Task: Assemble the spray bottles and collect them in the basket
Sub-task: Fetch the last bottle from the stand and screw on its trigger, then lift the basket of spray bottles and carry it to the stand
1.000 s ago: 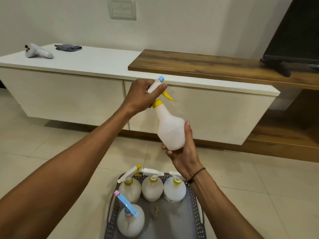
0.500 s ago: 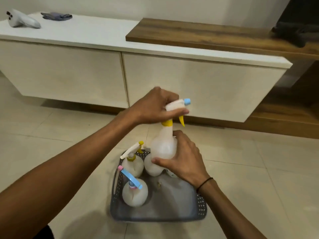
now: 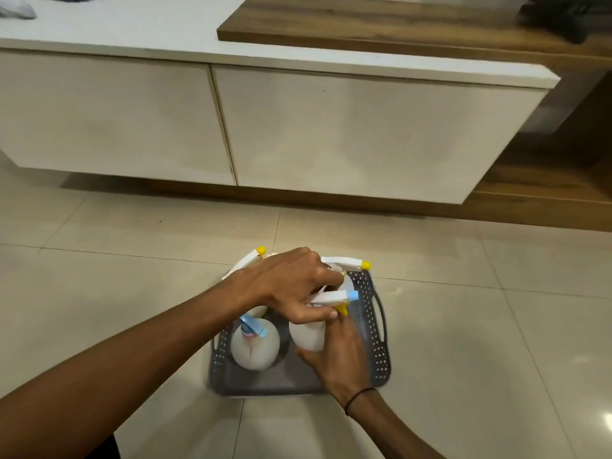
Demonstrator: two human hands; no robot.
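Observation:
A white spray bottle (image 3: 308, 336) with a yellow trigger and blue nozzle tip sits low inside the grey perforated basket (image 3: 381, 346) on the floor. My left hand (image 3: 291, 286) grips its spray head from above. My right hand (image 3: 341, 362) wraps the bottle's body from the near side. A bottle with a blue spray head (image 3: 253, 346) stands in the basket's left front. Two more bottle heads with yellow tips (image 3: 344, 261) show at the basket's far side, partly hidden behind my left hand.
A long white cabinet (image 3: 331, 127) with a wooden shelf (image 3: 381, 24) on top runs across the back, floating above the tiled floor (image 3: 480, 309). A dark object (image 3: 563, 18) lies at the far right of the shelf.
Both hands have lowered the bottle from chest height down into the basket, and my view has tilted down toward the floor.

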